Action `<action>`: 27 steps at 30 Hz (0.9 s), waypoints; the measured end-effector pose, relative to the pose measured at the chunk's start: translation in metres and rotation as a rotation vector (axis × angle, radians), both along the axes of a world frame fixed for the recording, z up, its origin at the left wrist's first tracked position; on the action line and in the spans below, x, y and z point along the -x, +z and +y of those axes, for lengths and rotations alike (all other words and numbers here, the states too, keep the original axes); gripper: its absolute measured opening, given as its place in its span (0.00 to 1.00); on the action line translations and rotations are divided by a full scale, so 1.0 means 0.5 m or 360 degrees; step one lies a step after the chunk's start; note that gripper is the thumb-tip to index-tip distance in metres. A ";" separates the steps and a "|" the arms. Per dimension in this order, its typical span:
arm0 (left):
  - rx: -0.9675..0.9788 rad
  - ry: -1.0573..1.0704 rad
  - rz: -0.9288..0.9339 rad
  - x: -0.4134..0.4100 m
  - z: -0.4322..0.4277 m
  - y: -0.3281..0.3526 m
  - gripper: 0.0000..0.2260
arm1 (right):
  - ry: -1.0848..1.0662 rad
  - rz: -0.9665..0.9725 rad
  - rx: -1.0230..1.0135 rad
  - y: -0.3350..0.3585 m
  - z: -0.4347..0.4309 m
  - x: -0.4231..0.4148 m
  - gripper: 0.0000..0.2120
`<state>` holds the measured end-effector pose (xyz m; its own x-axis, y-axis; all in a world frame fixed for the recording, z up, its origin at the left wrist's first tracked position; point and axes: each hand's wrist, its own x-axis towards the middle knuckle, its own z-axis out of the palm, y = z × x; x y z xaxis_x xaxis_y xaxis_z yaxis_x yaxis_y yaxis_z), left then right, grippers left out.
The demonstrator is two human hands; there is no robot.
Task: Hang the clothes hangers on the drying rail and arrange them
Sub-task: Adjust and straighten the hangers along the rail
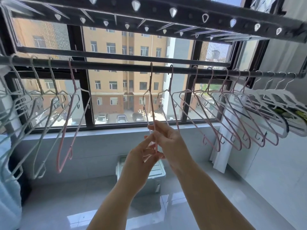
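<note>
A dark drying rail (116, 65) runs across the window. A pink hanger (151, 97) hangs edge-on from its middle, hook over the rail. My right hand (167, 140) pinches the hanger's lower bar between thumb and fingers. My left hand (141, 156) holds the same bar just below, fingers curled on it. Several pale green and pink hangers (49, 103) hang on the left part of the rail. Several pink hangers (221, 110) and white hangers (272, 100) crowd the right part.
A second rack frame with clip pegs (172, 12) hangs overhead. A lidded plastic box (156, 175) stands on the tiled floor below my hands. A white curtain (221, 146) hangs at right. Light blue cloth (8, 188) is at the left edge.
</note>
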<state>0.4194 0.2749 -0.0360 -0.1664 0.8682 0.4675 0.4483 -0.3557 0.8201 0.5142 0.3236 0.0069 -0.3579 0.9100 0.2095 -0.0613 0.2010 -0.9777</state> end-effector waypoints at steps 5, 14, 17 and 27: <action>0.0036 0.0042 0.0006 0.002 0.003 -0.016 0.22 | -0.0015 -0.0010 0.0045 -0.008 -0.008 0.006 0.17; 0.0016 0.0197 0.0423 0.052 -0.078 -0.031 0.26 | -0.0512 -0.0565 -0.0612 -0.022 -0.065 0.029 0.24; -0.0170 0.0415 0.0365 0.111 -0.128 -0.034 0.23 | -0.0559 -0.0555 -0.0883 -0.028 -0.115 0.053 0.26; -0.0253 0.1161 0.0171 0.256 -0.259 -0.051 0.19 | 0.0361 -0.0537 -0.0512 -0.052 -0.156 0.251 0.23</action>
<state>0.2914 0.1452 -0.0613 -0.6197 0.4757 0.6243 0.6901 -0.0485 0.7220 0.3886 0.2456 -0.0191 -0.6347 0.7101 0.3048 0.1699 0.5130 -0.8414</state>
